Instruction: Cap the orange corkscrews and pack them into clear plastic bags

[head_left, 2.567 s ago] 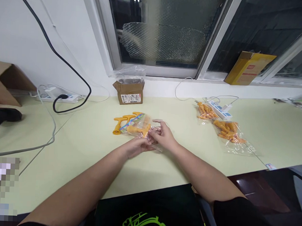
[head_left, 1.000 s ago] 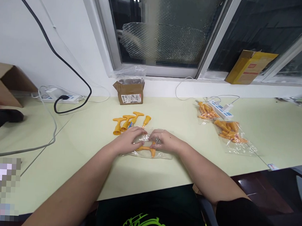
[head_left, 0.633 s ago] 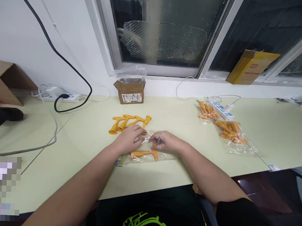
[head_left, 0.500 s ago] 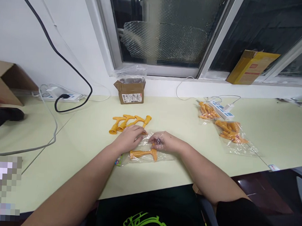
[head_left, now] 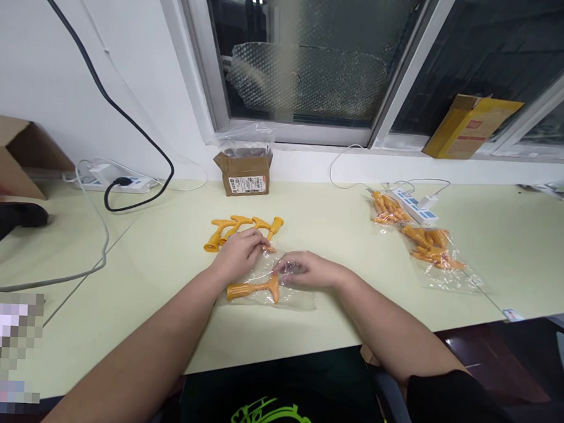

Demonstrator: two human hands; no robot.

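A clear plastic bag (head_left: 299, 299) lies on the table in front of me, with an orange T-shaped plastic piece (head_left: 253, 289) inside. My left hand (head_left: 240, 253) has its fingers bent over the bag's upper left edge, gripping the film. Beneath its fingertips a bit of orange shows; the rest is hidden. My right hand (head_left: 310, 270) is at the bag's right side, thumb and fingers apart, with film over the fingertips. They are close to the T-shaped end of the piece. Behind my left hand lie several loose orange pieces (head_left: 238, 221), partly covered by it.
Two filled bags of orange pieces (head_left: 388, 208) (head_left: 432, 246) lie to the right, beside a power strip (head_left: 417, 211). A small open carton (head_left: 247, 175) stands against the wall. A black cable (head_left: 140, 130) hangs at left near a larger cardboard box (head_left: 13, 153).
The bag and the orange piece in it have shifted left. My right hand's fingers have spread from a tighter pinch. The left hand has moved slightly.
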